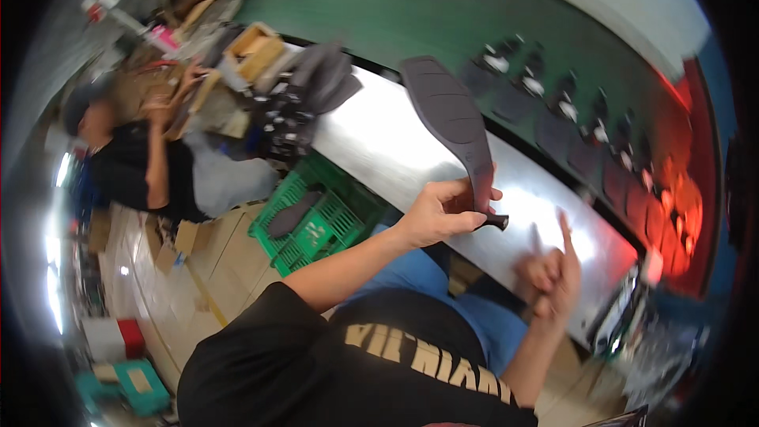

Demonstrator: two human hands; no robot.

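Crate (pixel 332 225), green, holding one dark sole (pixel 294 213), left hand (pixel 439 213) gripping another sole (pixel 455 122)

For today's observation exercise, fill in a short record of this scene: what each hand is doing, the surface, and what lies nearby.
left hand: grips the heel end of a dark sole, held up
right hand: blurred, holds nothing visible, index finger raised
surface: metal table
beyond table: green belt carrying a row of dark soles
floor: green crate with a sole in it
other person: at the left
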